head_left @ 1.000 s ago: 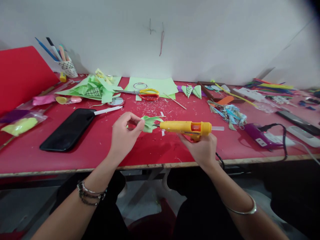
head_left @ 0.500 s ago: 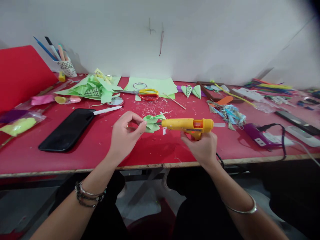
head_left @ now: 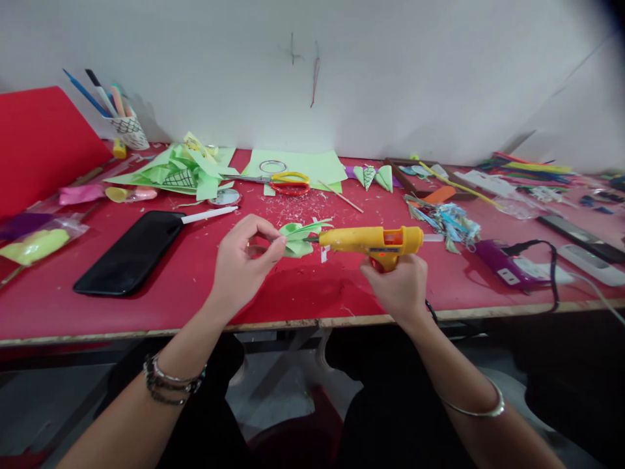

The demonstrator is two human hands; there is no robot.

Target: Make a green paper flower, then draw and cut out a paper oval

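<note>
Between thumb and fingers, my left hand (head_left: pixel 247 267) pinches a folded green paper piece (head_left: pixel 299 239) above the red table. My right hand (head_left: pixel 401 281) is wrapped round the handle of a yellow glue gun (head_left: pixel 371 241), which points left. Its nozzle is at the right side of the green paper; whether they touch I cannot tell. A clear glue stick (head_left: pixel 433 238) sticks out of the back of the gun. Small paper scraps lie behind the paper piece, near the scissors (head_left: pixel 290 184).
A black phone (head_left: pixel 131 253) lies at the left, with green paper pieces (head_left: pixel 183 170) behind it. Two green paper cones (head_left: pixel 383 178) rest near the wall. On the right are yarn scraps (head_left: pixel 452 223) and a purple power box (head_left: pixel 508 264). The table's front edge (head_left: pixel 342 322) runs below my hands.
My right hand and the glue gun have moved slightly right and up. My left hand keeps its pinch on the green paper, almost unmoved.
</note>
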